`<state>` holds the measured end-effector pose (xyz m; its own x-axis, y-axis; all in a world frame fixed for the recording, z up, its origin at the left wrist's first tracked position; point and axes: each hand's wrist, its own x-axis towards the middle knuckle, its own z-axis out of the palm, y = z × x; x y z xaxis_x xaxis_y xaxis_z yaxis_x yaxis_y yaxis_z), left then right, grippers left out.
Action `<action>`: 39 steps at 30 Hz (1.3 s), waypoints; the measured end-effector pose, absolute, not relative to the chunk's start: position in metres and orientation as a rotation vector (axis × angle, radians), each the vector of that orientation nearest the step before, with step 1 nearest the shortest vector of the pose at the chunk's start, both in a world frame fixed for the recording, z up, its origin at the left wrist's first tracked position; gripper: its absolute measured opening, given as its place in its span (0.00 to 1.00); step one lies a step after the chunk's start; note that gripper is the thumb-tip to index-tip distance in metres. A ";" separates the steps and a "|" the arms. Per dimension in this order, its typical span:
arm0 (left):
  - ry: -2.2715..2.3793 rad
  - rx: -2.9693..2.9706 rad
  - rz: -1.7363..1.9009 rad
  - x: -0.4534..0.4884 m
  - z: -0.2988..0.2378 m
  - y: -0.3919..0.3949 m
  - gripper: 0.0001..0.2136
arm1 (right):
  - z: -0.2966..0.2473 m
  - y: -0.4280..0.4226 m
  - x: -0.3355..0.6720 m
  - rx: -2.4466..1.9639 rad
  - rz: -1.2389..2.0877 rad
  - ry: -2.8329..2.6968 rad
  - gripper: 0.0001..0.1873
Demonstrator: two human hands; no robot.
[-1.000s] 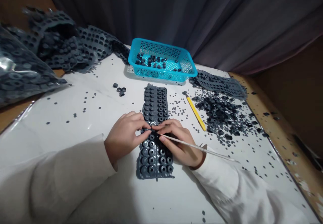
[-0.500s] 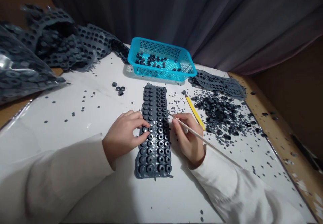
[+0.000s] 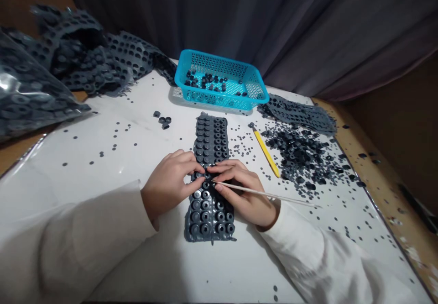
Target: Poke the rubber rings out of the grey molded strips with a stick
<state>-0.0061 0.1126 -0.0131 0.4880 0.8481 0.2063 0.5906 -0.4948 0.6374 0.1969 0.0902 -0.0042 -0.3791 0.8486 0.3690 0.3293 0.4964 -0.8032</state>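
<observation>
The sheet [image 3: 212, 139], covered in rows of rings [image 3: 197, 194], lies on the table [image 3: 205, 267] in front of you, its long side running away from you. Your left hand [image 3: 173, 178] reaches over the sheet's left edge, thumb and forefinger close together at the rings; whether that grip pinches one is unclear. Your right hand [image 3: 244, 192] comes over the sheet's right edge, its grip closed around a thin stick [image 3: 260, 191], fingertips near your left ones. Beyond the sheet stands the basket [image 3: 222, 102], with small black pieces [image 3: 208, 79] inside. Right of the sheet lies a yellow tool [image 3: 266, 152], and farther right a heap of bits [image 3: 303, 151]. A bag [image 3: 27, 98] sits well left of the sheet.
</observation>
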 end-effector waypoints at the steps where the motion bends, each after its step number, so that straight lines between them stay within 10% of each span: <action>1: 1.189 2.254 0.694 -0.006 -0.013 0.113 0.05 | -0.005 0.090 0.197 -0.983 0.826 -1.936 0.04; 39: 1.187 2.251 0.706 -0.006 -0.012 0.113 0.06 | -0.008 0.086 0.200 -1.035 0.647 -2.009 0.05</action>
<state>-0.0059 0.1131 -0.0122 0.4867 0.8475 0.2118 0.5910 -0.4980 0.6346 0.1997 0.0864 -0.0084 -0.3730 0.8367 0.4010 0.4456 0.5406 -0.7136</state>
